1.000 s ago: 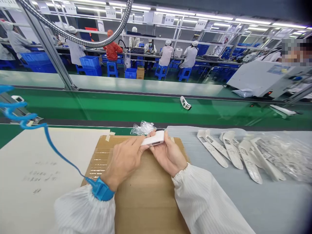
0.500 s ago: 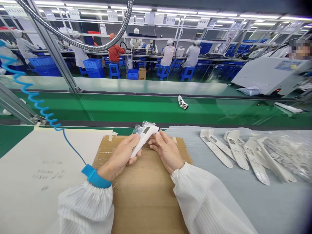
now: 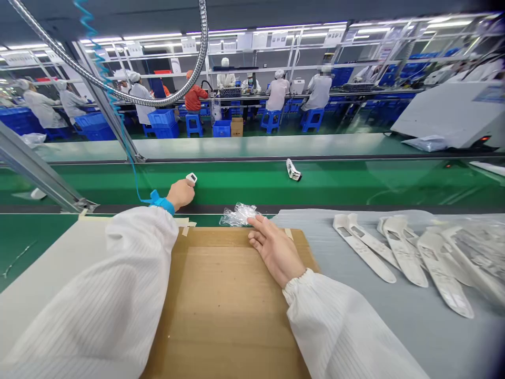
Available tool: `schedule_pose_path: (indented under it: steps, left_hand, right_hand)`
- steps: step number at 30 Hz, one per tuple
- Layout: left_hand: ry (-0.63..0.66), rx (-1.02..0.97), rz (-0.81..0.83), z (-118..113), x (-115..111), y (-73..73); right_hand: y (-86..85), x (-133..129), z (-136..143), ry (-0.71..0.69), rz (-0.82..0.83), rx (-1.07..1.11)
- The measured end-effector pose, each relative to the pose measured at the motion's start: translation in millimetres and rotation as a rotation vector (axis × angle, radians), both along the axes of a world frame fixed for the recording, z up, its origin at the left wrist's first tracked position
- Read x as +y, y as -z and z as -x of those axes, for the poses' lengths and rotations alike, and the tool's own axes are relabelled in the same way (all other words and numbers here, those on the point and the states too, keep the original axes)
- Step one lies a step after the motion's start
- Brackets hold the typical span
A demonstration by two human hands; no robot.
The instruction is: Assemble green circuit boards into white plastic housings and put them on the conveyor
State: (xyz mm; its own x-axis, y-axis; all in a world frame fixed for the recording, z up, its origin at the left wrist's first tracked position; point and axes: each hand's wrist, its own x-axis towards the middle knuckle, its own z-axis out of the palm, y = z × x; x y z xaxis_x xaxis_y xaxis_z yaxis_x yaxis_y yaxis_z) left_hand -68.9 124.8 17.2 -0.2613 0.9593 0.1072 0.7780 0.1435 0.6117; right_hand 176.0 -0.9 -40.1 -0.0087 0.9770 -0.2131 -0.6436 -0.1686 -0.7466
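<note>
Over the green conveyor belt, my left hand (image 3: 181, 193) is closed round a white handheld device (image 3: 191, 178); only its end with a small dark screen shows. A blue strap circles that wrist. My right hand (image 3: 276, 250) holds nothing, its fingers apart above the far right part of a brown cardboard sheet (image 3: 232, 305). Crumpled clear plastic (image 3: 238, 215) lies just beyond its fingertips. Another white device (image 3: 293, 170) rests on the belt, right of centre.
Several white plastic shells (image 3: 363, 247) lie on the grey mat (image 3: 355, 305) at right, beside clear plastic wrapping. A metal post (image 3: 106, 113) rises at left, and a metal hose (image 3: 158, 97) hangs in front. People sit across the line.
My left hand has moved forward and left over the belt with the white device. My right hand has let go of the device and stays above the cardboard. The view has shifted slightly.
</note>
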Motion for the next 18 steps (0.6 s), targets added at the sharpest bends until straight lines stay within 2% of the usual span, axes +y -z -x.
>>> schedule_pose_path:
  steps: [2,5,9,13,16,18]
  left_hand:
    - [0.000,0.054,-0.008,0,4,-0.3]
    - [0.032,0.099,-0.063,-6,-9,1.1]
    - [0.103,0.090,-0.164,-24,-47,5.5]
    - [0.153,0.009,-0.398,-49,-94,14.7]
    - [0.158,-0.061,-0.438,-68,-122,22.1]
    - [0.205,-0.047,-0.456,-79,-135,25.4]
  right_hand:
    - [-5.4,0,-3,-0.017,0.004,0.112]
    - [-16.5,-2,-9,-0.096,-0.004,0.319]
    - [-27.4,-7,-11,-0.177,-0.119,0.404]
    - [-32.1,-14,-7,-0.233,-0.186,0.416]
    - [-35.1,-18,-5,-0.287,-0.206,0.449]
    - [-36.4,-20,-4,-0.306,-0.218,0.457]
